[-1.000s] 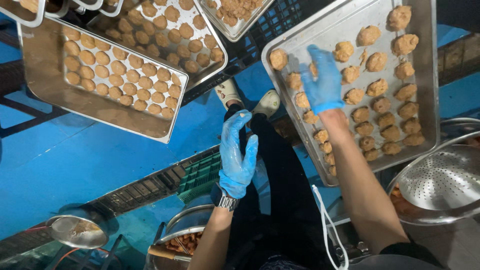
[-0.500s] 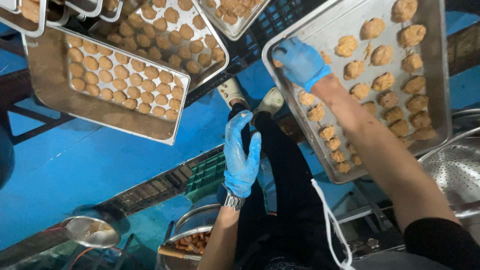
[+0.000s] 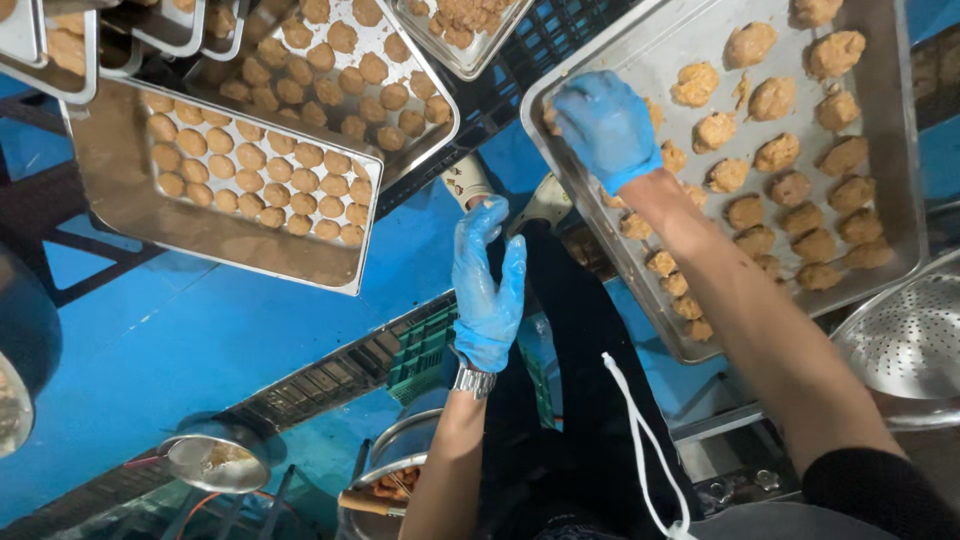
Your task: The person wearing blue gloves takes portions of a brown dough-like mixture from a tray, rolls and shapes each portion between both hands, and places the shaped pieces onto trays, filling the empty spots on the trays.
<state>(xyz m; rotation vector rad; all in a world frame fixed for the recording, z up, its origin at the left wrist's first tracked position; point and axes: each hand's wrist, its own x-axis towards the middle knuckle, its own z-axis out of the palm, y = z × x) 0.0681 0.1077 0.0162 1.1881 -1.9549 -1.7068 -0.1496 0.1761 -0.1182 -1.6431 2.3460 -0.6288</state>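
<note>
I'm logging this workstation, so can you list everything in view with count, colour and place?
big tray: one, silver metal, upper right, under the right hand
rough dough lumps: many, tan, spread on the big tray
smaller trays: several, silver, upper left, overlapping
round patties: many, tan, in rows on the smaller trays
strainer bowl: one, silver, perforated, right edge
crate: one, green, centre
floor: blue
small bowl: one, metal, lower left
wristwatch: one, silver, left wrist
left hand: blue glove, open, held in mid-air, touching nothing
right hand: blue glove, on the big tray's near corner; grip hidden
</note>
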